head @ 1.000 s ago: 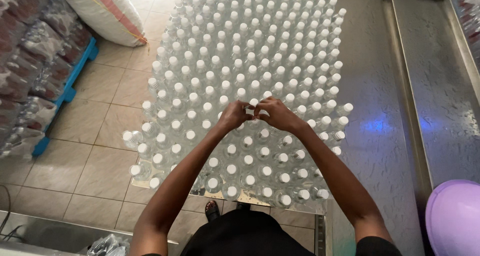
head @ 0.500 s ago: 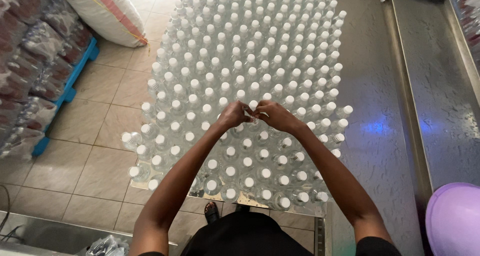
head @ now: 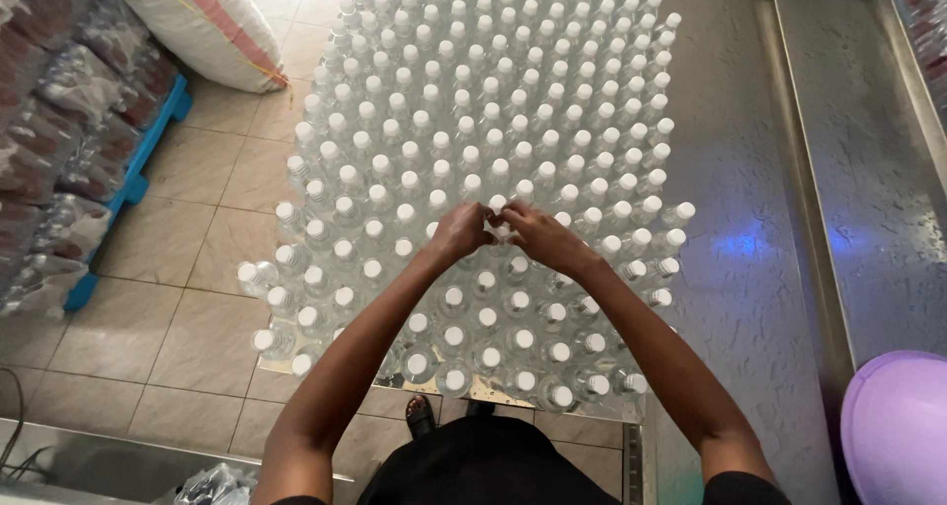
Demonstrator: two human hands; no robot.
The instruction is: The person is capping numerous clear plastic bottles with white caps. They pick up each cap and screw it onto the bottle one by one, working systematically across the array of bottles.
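Note:
A dense block of clear plastic bottles with white caps fills a low platform ahead of me. My left hand and my right hand meet over one bottle in the middle of the block. The fingertips of both hands pinch at its white cap. The bottle's body is hidden under my hands and by its neighbours. Both forearms reach out over the near rows.
A steel bench runs along the right, with a purple round object at its near corner. Shrink-wrapped bottle packs sit on a blue pallet at the left. A white sack lies on the tiled floor.
Both hands stay pinched together over the same spot. The fingers shift slightly around the cap, and the view drifts a little.

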